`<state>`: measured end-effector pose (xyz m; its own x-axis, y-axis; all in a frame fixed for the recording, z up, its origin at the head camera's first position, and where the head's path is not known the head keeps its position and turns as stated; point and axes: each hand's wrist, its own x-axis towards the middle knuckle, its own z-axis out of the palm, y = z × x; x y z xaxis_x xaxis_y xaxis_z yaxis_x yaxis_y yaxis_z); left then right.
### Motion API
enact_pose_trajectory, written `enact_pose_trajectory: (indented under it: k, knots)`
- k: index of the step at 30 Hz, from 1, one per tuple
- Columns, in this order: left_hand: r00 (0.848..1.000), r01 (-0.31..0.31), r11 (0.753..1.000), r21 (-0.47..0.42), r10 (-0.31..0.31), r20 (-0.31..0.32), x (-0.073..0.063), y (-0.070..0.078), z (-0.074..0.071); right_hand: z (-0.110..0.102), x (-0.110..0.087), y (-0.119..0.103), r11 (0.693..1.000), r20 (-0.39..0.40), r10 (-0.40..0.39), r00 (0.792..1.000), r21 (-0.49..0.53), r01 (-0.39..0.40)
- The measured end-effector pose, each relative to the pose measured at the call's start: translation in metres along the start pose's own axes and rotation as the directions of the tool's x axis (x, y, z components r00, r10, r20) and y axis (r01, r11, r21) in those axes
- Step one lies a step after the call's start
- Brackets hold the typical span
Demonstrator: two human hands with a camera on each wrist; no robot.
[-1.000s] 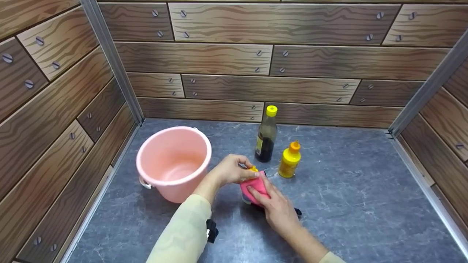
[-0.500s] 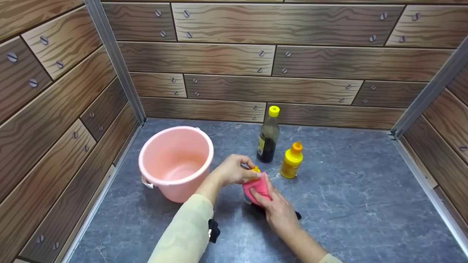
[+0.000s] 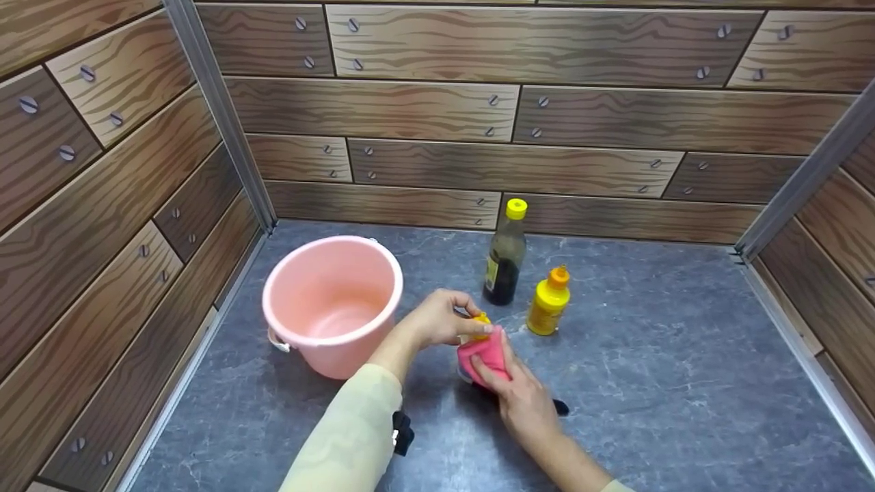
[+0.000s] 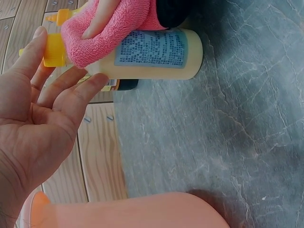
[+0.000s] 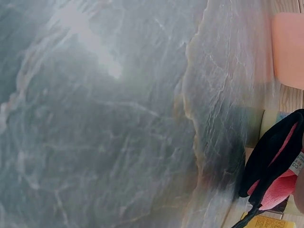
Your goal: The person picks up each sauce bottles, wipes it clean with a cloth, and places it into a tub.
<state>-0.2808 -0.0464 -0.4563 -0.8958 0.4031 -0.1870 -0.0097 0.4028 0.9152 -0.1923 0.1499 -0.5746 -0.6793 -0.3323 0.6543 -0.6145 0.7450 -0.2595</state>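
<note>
A cream-coloured squeeze bottle [image 4: 192,54] with a blue printed label and a yellow cap [image 4: 54,50] stands on the grey table between both hands. At its top, my left hand [image 3: 441,321] pinches the cap between thumb and forefinger, the other fingers loosely bent near the bottle's shoulder. My right hand [image 3: 525,403] grips a pink towelling cloth [image 3: 488,352] wrapped against the neck and upper side of the bottle. Black edging [image 5: 268,156] and a white tag on the cloth show in the right wrist view. The cloth covers much of the bottle in the head view.
A pale pink bucket [image 3: 331,359] stands left of the hands, its handle hanging down. Behind the hands are a dark sauce bottle [image 3: 503,277] with a yellow lid and a yellow bottle [image 3: 549,305] with an orange nozzle. Wood-patterned walls [image 3: 424,109] enclose the table.
The head view has drifted a little, so everything appears slightly further right. Both hands keep their hold on the cap and the cloth, with little visible movement.
</note>
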Motion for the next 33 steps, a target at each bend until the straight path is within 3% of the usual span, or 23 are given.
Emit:
enact_pose_trajectory:
  k: [9, 33]
  knots:
    - [1.000, -0.014, 1.000, -0.013, 0.014, -0.001, 0.001, 0.000, 0.003, 0.002, -0.006, 0.004, 1.000, -0.034, -0.029, 0.999, 0.000, 0.029]
    - [1.000, 0.004, 0.999, -0.032, -0.004, -0.007, 0.001, -0.001, 0.002, 0.004, -0.011, 0.006, 1.000, -0.022, -0.030, 0.999, -0.006, 0.030]
